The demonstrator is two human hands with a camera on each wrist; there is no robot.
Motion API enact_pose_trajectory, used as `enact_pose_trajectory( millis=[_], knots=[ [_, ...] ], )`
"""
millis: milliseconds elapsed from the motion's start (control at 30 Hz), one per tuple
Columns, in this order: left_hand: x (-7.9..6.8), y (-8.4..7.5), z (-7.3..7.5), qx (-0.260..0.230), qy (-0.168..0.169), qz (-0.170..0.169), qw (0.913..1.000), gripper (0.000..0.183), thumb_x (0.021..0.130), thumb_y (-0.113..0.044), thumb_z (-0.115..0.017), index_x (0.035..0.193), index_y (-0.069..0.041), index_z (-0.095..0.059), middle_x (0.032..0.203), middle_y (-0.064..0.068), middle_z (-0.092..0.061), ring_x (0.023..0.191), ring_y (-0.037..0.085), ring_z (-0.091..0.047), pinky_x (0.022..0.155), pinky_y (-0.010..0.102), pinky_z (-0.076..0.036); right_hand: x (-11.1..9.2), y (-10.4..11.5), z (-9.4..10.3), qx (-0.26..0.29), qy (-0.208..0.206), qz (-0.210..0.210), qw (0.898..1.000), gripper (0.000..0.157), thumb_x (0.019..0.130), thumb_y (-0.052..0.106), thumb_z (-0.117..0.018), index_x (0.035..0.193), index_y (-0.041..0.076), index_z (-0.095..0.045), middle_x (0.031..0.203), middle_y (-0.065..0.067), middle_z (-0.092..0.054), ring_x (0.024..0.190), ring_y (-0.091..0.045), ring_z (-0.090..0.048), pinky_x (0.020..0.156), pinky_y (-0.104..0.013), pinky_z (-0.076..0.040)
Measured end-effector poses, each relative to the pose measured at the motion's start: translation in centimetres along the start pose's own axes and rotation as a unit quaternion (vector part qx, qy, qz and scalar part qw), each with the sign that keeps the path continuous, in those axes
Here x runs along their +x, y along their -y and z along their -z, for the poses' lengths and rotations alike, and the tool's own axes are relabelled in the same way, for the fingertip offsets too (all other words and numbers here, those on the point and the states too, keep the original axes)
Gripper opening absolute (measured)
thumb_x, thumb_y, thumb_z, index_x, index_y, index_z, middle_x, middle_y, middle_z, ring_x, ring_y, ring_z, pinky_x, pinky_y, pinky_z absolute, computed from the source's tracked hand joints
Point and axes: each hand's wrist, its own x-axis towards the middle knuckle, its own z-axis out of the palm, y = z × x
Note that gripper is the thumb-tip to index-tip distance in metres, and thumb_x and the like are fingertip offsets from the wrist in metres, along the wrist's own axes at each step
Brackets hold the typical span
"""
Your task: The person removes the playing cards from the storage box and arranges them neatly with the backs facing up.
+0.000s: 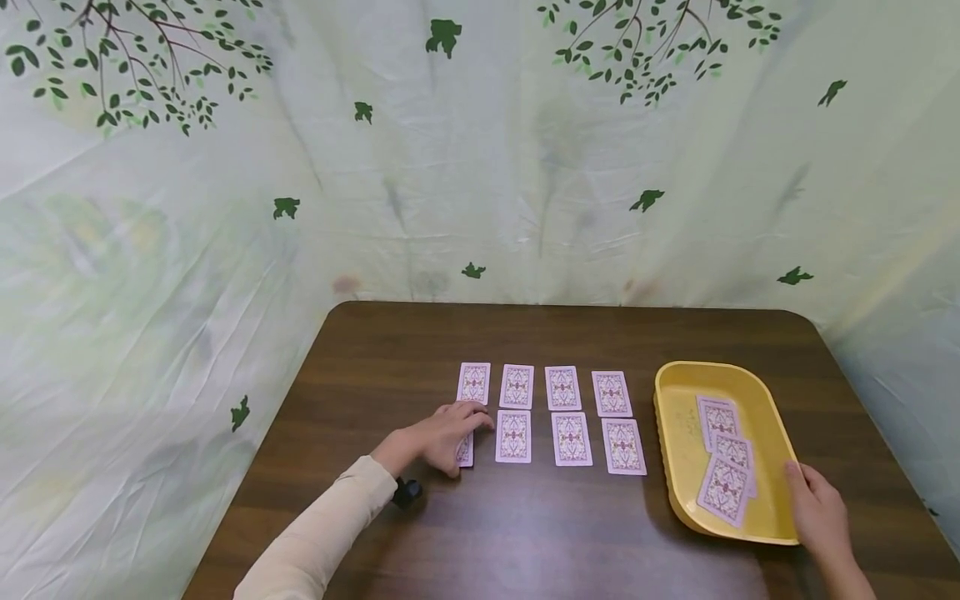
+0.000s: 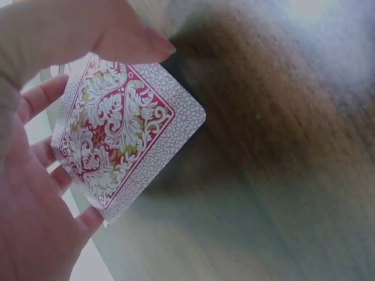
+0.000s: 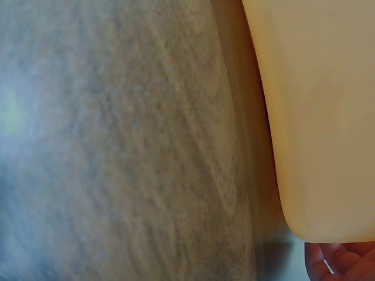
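Note:
My left hand is over the front-left playing card, hiding most of it. In the left wrist view, the thumb lies across one edge of this patterned purple-and-white card, while the other fingers curl at its opposite edges. My right hand grips the right rim of a yellow plastic tray near its front corner. Three overlapping cards lie back-up inside the tray. The right wrist view shows the tray's outside with fingers at its lower edge.
Several back-up cards stand in two rows on the dark wooden table, including a far-left card and a front-right card beside the tray. A leaf-printed cloth hangs behind the table.

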Motion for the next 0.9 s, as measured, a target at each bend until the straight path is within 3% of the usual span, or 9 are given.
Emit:
enact_pose_trajectory(
  millis=[367,667,800,900],
  knots=[
    [0.0,-0.1,0.1,0.012,-0.018,-0.038,0.9991,0.089,0.053,-0.022,-0.081,0.132,-0.017,-0.041,0.138,0.011,-0.032,0.127,0.023,-0.029,0.098,0.044,-0.029,-0.1,0.3,0.1,-0.009,0.001,0.002,1.000,0.056,0.100,0.034,-0.025,0.127,-0.013,-0.039,0.111,-0.035,-0.047,0.070,-0.020,-0.049,0.059,-0.029,-0.038],
    [-0.5,0.2,-0.2,-0.001,-0.031,-0.027,0.9991,0.092,0.057,-0.022,-0.077,0.139,-0.018,-0.037,0.148,0.011,-0.023,0.134,0.022,-0.021,0.103,0.042,-0.024,-0.1,0.2,0.2,-0.007,-0.003,0.002,1.000,0.055,0.100,0.032,-0.026,0.127,-0.013,-0.039,0.109,-0.035,-0.047,0.070,-0.021,-0.048,0.059,-0.029,-0.037],
    [-1.0,0.3,-0.3,-0.003,-0.044,-0.030,0.9986,0.091,0.059,-0.021,-0.075,0.140,-0.011,-0.036,0.147,0.013,-0.024,0.134,0.023,-0.021,0.103,0.043,-0.023,-0.1,0.2,0.1,-0.004,-0.005,0.006,1.000,0.054,0.100,0.032,-0.027,0.125,-0.013,-0.041,0.108,-0.035,-0.048,0.067,-0.018,-0.048,0.057,-0.028,-0.037],
    [-1.8,0.3,-0.4,-0.003,-0.053,-0.022,0.9983,0.084,0.066,-0.026,-0.074,0.139,-0.005,-0.036,0.146,0.016,-0.025,0.134,0.024,-0.022,0.103,0.046,-0.021,-0.1,0.2,0.1,0.000,-0.008,0.009,1.000,0.053,0.099,0.032,-0.027,0.124,-0.013,-0.041,0.106,-0.034,-0.048,0.064,-0.015,-0.047,0.056,-0.027,-0.038]
  ],
)
